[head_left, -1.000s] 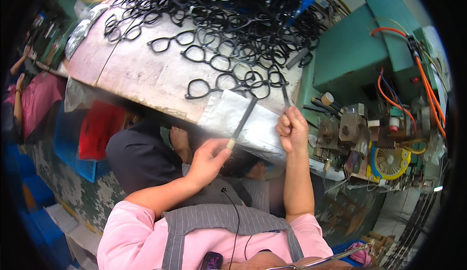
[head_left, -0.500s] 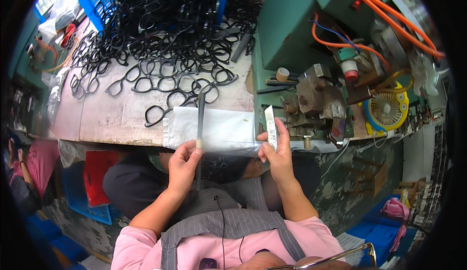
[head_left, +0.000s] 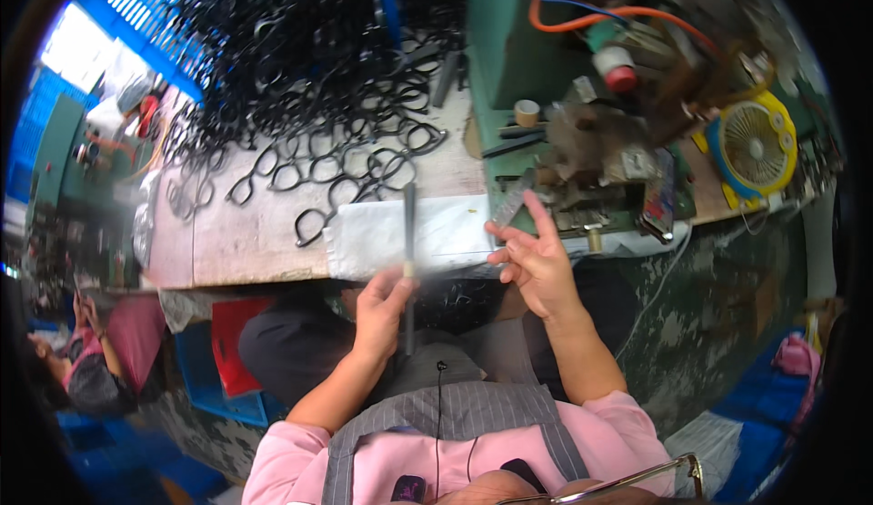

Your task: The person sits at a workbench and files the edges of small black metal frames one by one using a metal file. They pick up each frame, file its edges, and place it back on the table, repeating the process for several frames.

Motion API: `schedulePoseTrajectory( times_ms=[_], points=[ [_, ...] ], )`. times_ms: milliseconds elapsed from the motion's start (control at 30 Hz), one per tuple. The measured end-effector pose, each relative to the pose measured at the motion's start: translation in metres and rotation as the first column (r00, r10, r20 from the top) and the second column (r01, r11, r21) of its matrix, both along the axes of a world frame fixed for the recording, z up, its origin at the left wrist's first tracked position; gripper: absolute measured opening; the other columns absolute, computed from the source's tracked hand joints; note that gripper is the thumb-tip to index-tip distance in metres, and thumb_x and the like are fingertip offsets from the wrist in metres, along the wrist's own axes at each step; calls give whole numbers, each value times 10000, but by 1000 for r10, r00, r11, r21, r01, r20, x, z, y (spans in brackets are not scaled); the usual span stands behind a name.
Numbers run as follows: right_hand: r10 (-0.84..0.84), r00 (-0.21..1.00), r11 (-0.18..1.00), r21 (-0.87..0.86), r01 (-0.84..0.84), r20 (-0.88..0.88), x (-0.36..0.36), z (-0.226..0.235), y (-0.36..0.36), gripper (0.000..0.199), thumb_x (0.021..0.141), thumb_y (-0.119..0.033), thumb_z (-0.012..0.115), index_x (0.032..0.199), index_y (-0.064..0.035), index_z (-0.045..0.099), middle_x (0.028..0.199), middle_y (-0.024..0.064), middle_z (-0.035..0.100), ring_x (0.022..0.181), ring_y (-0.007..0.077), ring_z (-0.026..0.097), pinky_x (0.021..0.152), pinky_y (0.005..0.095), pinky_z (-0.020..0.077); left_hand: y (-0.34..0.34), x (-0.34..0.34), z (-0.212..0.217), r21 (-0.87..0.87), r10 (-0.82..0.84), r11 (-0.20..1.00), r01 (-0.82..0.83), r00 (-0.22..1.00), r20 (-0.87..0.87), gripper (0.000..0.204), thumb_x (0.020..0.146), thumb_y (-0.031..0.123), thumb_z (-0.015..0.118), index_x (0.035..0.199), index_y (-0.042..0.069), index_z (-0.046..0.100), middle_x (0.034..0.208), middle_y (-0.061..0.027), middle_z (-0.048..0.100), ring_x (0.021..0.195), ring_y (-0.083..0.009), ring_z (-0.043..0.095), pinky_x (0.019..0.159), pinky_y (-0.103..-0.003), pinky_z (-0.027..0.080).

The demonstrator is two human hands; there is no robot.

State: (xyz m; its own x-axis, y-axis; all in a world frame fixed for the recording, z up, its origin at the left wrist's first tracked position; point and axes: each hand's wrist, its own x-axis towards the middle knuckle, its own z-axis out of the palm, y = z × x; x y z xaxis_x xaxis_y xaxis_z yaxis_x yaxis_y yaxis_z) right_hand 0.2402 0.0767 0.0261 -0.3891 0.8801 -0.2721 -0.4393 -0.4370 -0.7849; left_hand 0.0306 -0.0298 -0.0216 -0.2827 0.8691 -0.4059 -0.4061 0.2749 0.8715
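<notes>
My left hand is closed on a long thin dark stick, pinched at a pale band around its middle. The stick stands nearly upright in the view, its upper part over the white cloth at the table's edge. My right hand holds a short flat greyish strip, tilted with its top to the right, between thumb and fingers; one finger is stretched out. What kind of tool the strip is, I cannot make out. Beyond the cloth, black eyeglass frames lie loose on the table.
A large heap of black eyeglass frames fills the back left, beside a blue crate edge. At right stands a green machine with a metal clamp, and a yellow fan. Another person sits at far left.
The whole view has shifted, so table and hands appear further right. The strip in my right hand has turned from nearly upright to slanting right. My left hand still holds the stick.
</notes>
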Motion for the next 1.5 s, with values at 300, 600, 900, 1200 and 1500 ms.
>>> schedulePoseTrajectory(
  times_ms=[300,600,900,1200,1500],
  points=[
    [-347,917,929,64,365,-197,-5,-11,-9,610,917,25,505,1448,-40,211,1370,146,411,1195,257,526,878,340,532,-2,-2,1,29,1,1000,1,997,-77,246,908,131,618,1123,15,585,899,-44,643,724,-69,562,643,-184,442],
    [-351,916,933,14,360,-195,8,-16,-29,543,895,53,507,1390,-39,303,1383,101,377,1255,257,469,921,355,513,-7,5,-2,26,6,1000,-4,998,-57,203,910,96,616,1099,23,594,887,-46,649,735,-81,588,641,-196,466],
    [-555,769,698,680,224,316,11,-23,-42,539,829,55,582,1330,-10,397,1376,129,362,1030,195,569,701,259,526,-16,10,7,40,33,999,-30,996,-79,200,904,102,628,1087,25,602,887,-43,655,698,-74,581,621,-189,468],
    [-282,856,665,731,-152,434,-12,-18,-68,175,875,-80,610,1040,-21,613,985,85,611,804,185,615,698,292,493,-41,18,33,145,99,986,-86,992,-83,230,896,98,634,1108,27,582,913,-42,657,690,-48,560,600,-160,437],
    [129,894,693,607,-390,429,-40,-24,-113,484,852,-227,674,1263,-68,471,868,131,671,785,231,677,700,342,524,-69,38,52,241,70,970,-43,992,-103,221,874,53,620,1087,27,563,966,-42,622,874,-120,594,785,-248,482]
  ],
)
